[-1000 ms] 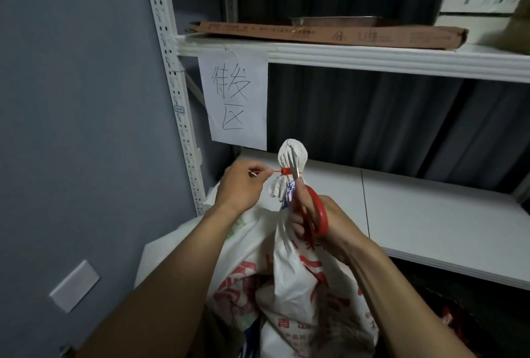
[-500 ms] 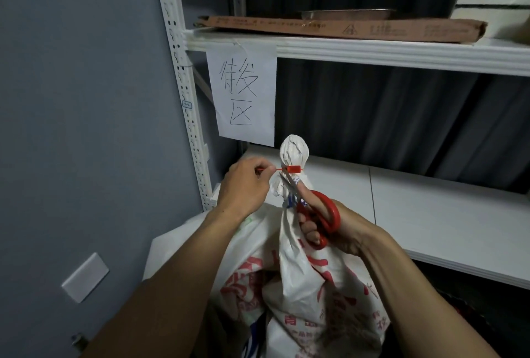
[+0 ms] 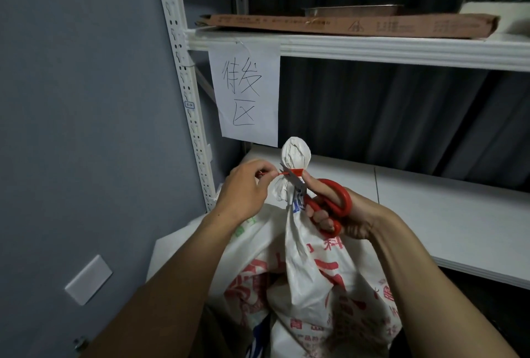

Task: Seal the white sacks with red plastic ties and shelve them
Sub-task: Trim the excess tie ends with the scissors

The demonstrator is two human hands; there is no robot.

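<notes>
A person's left hand (image 3: 243,188) pinches the free tail of a red tie (image 3: 295,171) between thumb and fingertips. The tail runs straight from that hand, rightward, to the cinched neck of a white sack (image 3: 315,271). The right hand (image 3: 352,214), just right of the neck, grips red-handled scissors (image 3: 337,200) with fingers curled through the loops. The blades reach up and left to the tail, between the two hands; whether they have bitten into it cannot be told. The sack's bunched top puffs out above the tie and both hands, and its red-printed body hangs below them. A second sack (image 3: 246,243) lies under the left wrist. Beyond the hands is a white shelf (image 3: 430,208); above them hangs a handwritten sign (image 3: 246,93).
</notes>
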